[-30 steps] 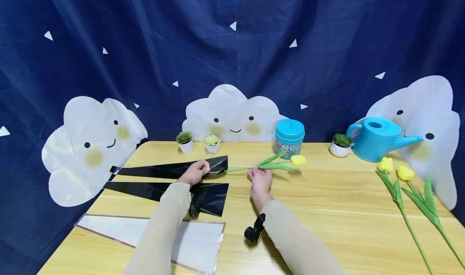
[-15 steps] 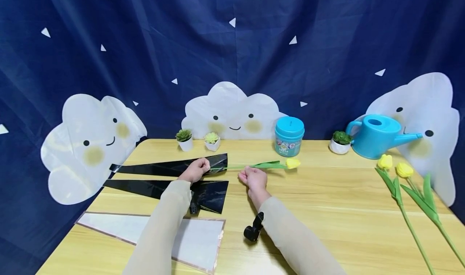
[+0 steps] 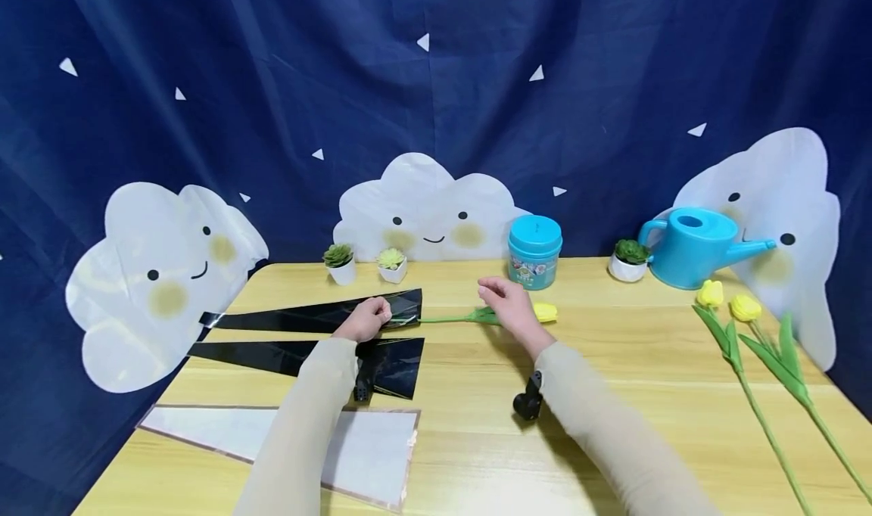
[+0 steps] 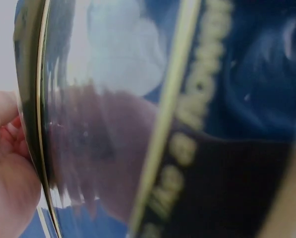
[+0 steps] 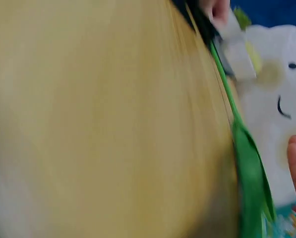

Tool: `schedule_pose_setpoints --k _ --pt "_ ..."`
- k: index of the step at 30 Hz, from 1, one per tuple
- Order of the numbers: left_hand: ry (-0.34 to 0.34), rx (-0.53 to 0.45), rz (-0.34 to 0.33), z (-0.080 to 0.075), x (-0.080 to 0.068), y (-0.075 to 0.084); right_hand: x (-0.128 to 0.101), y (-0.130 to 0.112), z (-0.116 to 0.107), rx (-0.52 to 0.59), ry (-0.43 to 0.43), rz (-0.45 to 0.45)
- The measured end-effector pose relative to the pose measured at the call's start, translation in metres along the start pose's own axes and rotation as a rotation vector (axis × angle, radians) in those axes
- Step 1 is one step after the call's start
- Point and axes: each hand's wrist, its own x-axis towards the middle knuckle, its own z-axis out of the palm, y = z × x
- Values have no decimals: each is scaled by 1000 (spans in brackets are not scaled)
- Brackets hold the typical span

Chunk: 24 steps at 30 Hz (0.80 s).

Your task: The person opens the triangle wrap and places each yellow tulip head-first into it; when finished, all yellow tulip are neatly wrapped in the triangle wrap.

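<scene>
My left hand (image 3: pixel 365 320) pinches the edge of a long black flower sleeve (image 3: pixel 272 318) near its wide end, in the head view. In the left wrist view, that sleeve's glossy film with gold lettering (image 4: pixel 187 144) fills most of the picture. A yellow tulip (image 3: pixel 546 312) lies with its green stem running into the sleeve's wide mouth. My right hand (image 3: pixel 514 308) hovers over its leaves with loosely bent fingers, holding nothing and hiding part of the tulip. In the right wrist view, the green leaf (image 5: pixel 248 168) stands apart from my fingertips (image 5: pixel 294 146).
A second black sleeve (image 3: pixel 402 368) and a white sleeve (image 3: pixel 371 455) lie nearer me. Two yellow tulips (image 3: pixel 711 294) lie at the right. Along the back stand small potted succulents (image 3: pixel 343 266), a blue tub (image 3: pixel 534 251) and a blue watering can (image 3: pixel 698 247).
The tulip has slid left, its stem further into the black sleeve. My right hand has let go of it and moved up and right. My left hand keeps its pinch.
</scene>
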Motion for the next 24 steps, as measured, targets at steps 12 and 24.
schedule_pose_setpoints --k 12,24 --pt "26 67 0 2 -6 4 16 1 -60 -764 -593 -258" --pt "57 54 6 2 -9 5 20 12 -65 -814 -593 -329"
